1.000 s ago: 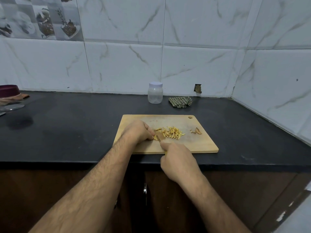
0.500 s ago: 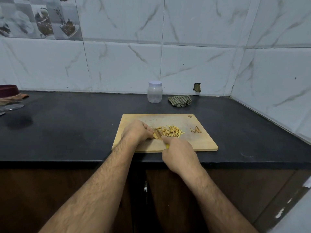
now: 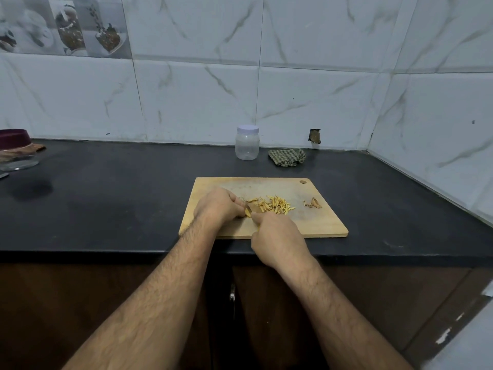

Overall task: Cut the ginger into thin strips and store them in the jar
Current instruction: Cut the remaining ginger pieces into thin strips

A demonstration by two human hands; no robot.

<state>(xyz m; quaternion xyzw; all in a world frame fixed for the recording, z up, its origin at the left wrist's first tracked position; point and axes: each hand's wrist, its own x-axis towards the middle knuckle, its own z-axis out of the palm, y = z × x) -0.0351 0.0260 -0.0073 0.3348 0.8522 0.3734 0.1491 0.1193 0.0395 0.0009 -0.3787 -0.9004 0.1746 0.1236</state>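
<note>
A wooden cutting board [image 3: 314,222] lies on the black counter near its front edge. A pile of thin yellow ginger strips [image 3: 274,205] sits in the board's middle. My left hand [image 3: 217,206] pins a small piece of ginger [image 3: 248,212] against the board, just left of the pile. My right hand [image 3: 277,237] grips a knife; its blade [image 3: 254,207] pokes out between both hands, beside the ginger piece, and the handle is hidden. A clear plastic jar [image 3: 247,142] with a white lid on stands at the back by the wall.
Brown peel scraps [image 3: 314,203] lie on the board's right side. A crumpled checked cloth [image 3: 287,157] rests right of the jar. At the far left stand a dark red bowl [image 3: 13,138] and a glass lid [image 3: 20,162]. Tiled walls close the back and right.
My right hand has shifted forward a little with the knife toward the ginger piece. My left hand stays on the ginger. The pile of strips looks unchanged.
</note>
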